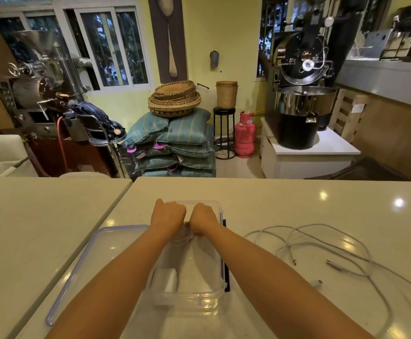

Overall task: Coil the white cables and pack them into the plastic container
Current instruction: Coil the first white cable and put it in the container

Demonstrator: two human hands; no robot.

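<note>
While both fists press together inside the plastic container (199, 296), the left hand (168, 215) and right hand (203, 217) grip a coiled white cable (184, 237). Loose white cables (322, 243) sprawl on the bench (285, 204) to the right.

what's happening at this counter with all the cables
A person is packing white cables into a clear plastic container. Both the left hand and the right hand press a coiled cable into its far end. A white adapter already sits inside, the lid lies to its left, and loose cables wait on the right.

lid (106, 243) left of container (199, 298), cables (322, 243) right
</note>
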